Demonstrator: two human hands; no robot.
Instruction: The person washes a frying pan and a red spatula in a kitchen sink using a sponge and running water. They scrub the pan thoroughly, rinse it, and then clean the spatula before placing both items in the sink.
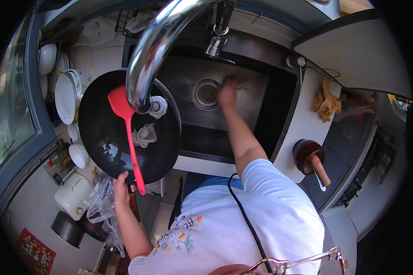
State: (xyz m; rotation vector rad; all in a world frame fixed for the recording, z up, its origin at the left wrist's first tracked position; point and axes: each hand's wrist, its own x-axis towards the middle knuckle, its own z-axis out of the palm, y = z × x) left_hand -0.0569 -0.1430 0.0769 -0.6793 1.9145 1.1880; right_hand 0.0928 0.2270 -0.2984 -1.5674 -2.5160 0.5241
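Note:
My left hand [122, 190] grips the handle end of a dark wok [99, 103], its thumb over the rim. A red spatula [121, 106] lies across the wok, and a grey mesh scrubber [145, 135] rests inside it. The wok overlaps the left side of a dark sink [192, 137]. Down in the sink, my right hand [228, 92] is beside the drain strainer [206, 94], close to the sink floor. Motion blurs its fingers, so their pose is unclear. A chrome faucet [160, 41] arches above, its spout end over the wok.
White bowls [66, 98] stand at the left by a window [13, 103]. Below them are a white appliance [72, 196] and a plastic bag [103, 196]. At the right sit a crumpled yellow cloth [326, 102] and a brown mortar [304, 153] with a pestle [319, 168].

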